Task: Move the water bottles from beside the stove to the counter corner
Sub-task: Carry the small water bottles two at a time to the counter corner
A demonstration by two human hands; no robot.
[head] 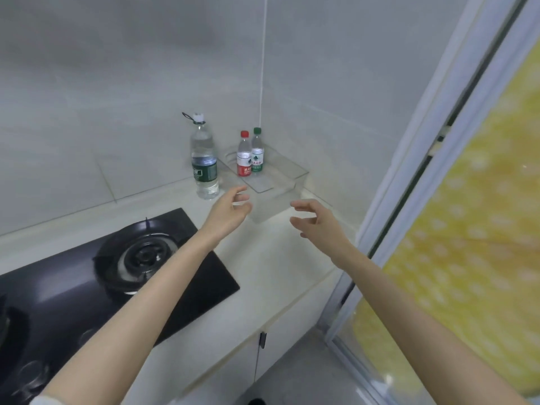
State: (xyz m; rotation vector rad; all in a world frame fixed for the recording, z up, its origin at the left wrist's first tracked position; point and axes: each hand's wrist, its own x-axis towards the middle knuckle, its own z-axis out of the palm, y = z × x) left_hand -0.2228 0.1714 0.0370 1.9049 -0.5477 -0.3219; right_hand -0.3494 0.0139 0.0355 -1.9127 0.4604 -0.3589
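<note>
Though seemingly near the end, not quite finished. Already upright, side by side, in the clear plastic tray [287,182] at the counter [277,258] corner: red-capped small bottle [244,154] and green-capped small bottle [257,152]. Just left of the tray, nearer the gas stove [198,282]: large white-capped water bottle [204,162], probably left to shift. Left hand [230,209] and right hand [318,220] empty, fingers loosely spread, near the tray's front wall.

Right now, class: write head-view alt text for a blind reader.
Open left hand and right hand reach toward a clear tray holding two small bottles in the counter corner; a large bottle stands beside it, near the stove.
</note>
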